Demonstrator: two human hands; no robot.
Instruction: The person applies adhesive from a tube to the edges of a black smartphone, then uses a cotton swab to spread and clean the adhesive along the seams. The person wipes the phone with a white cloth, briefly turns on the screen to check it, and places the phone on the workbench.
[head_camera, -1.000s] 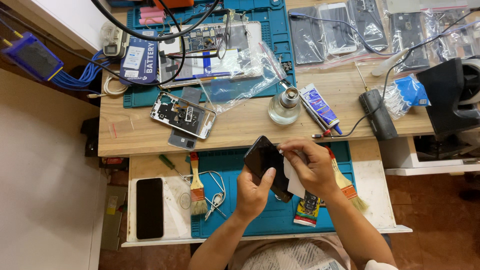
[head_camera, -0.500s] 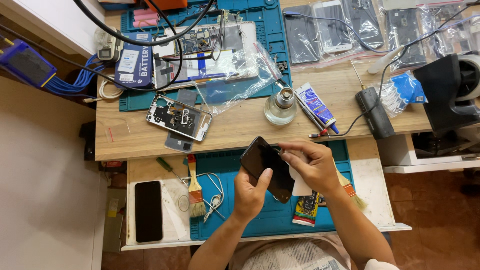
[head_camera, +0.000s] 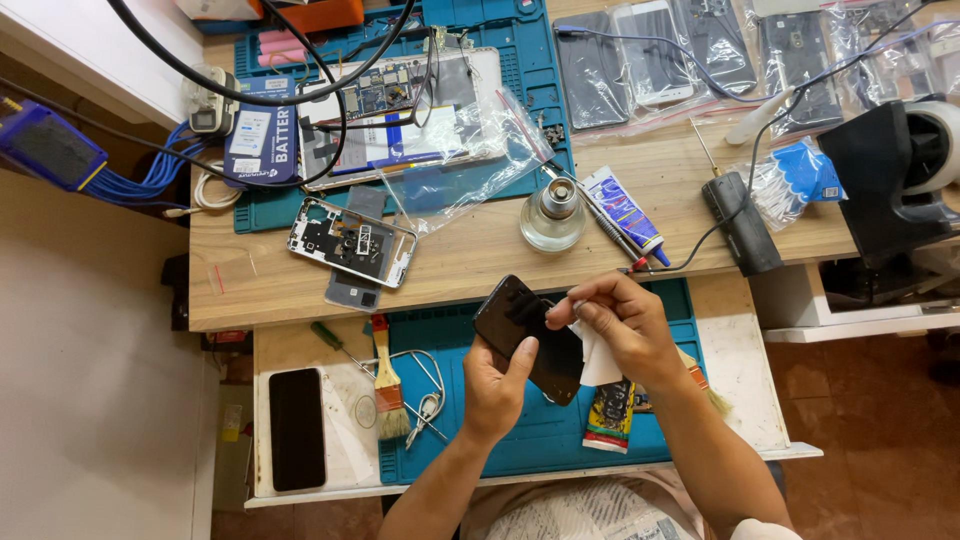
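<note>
Your left hand (head_camera: 497, 385) grips the dark phone (head_camera: 530, 335) by its edge over the near blue mat (head_camera: 520, 440). Your right hand (head_camera: 620, 325) pinches a white wipe (head_camera: 598, 358) on its glass: wiping seems underway. Next, probably keep strokes even and the phone steady.

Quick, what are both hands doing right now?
Left hand: closed around the black phone, gripping it from below.
Right hand: pinching a white cloth and pressing it against the phone.
</note>
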